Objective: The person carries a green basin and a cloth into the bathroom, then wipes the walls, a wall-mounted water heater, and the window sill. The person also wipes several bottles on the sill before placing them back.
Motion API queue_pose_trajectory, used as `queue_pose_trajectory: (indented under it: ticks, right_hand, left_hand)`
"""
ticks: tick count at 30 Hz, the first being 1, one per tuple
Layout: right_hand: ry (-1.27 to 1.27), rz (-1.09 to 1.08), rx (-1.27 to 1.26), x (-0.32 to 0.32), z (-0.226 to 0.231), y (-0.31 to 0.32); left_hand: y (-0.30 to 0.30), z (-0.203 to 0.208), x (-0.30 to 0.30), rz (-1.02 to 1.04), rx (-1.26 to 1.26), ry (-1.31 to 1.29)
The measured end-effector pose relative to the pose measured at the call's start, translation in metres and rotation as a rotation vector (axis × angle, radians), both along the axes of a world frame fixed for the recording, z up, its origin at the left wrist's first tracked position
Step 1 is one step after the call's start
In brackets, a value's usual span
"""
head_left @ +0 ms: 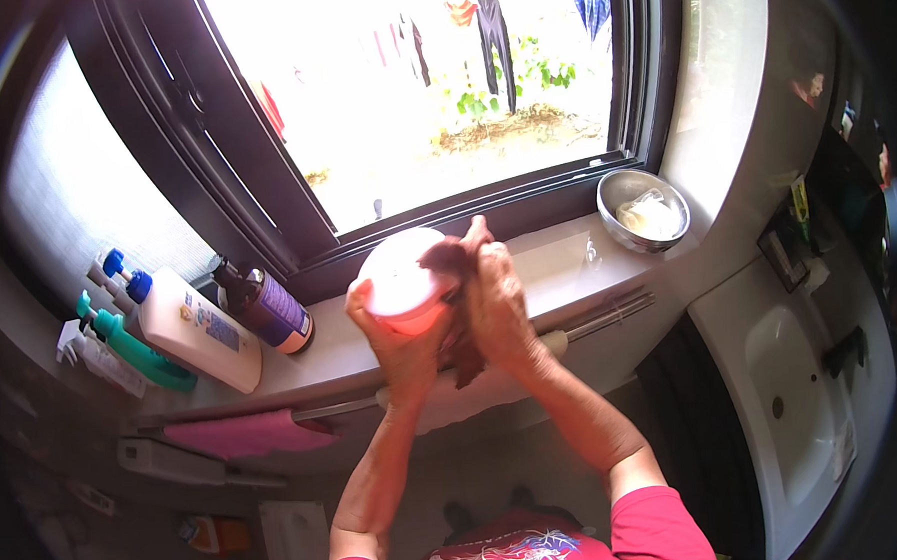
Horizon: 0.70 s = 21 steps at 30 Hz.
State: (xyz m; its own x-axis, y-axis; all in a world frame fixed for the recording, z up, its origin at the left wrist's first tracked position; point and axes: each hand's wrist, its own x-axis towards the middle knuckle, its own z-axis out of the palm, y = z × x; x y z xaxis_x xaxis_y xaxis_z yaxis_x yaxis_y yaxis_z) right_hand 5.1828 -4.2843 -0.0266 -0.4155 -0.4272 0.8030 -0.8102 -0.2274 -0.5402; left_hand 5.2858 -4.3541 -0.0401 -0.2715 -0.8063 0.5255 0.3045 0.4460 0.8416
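My left hand (406,347) is wrapped round a round, whitish-pink plastic tub (398,272), held tilted above the windowsill. Its underside glows pink-orange, and I cannot tell whether it has a lid. A dark reddish-brown cloth (456,260) is gripped in my right hand (502,303) and lies against the tub's right side. Part of the cloth hangs down between my wrists. The fingers of my right hand are bent over the cloth, some of them hidden.
Several pump bottles, among them a large white bottle (196,331) and a brown bottle (270,308), stand left on the windowsill (558,260). A metal bowl (615,198) sits at its right end. Below runs a rail with a pink towel (245,434). A white washbasin (783,365) is at right.
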Motion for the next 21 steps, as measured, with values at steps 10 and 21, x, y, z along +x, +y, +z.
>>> queue_pose_trajectory:
  ticks: [10, 21]
  right_hand:
    - [0.57, -0.697, 0.658, -0.072, -0.012, 0.081]
    - [0.201, 0.017, 0.543, 0.018, 0.005, 0.106]
  left_hand:
    - [0.02, 0.01, -0.054, -0.04, -0.347, -0.315]
    - [0.021, 0.028, -0.016, 0.021, -0.528, -0.277]
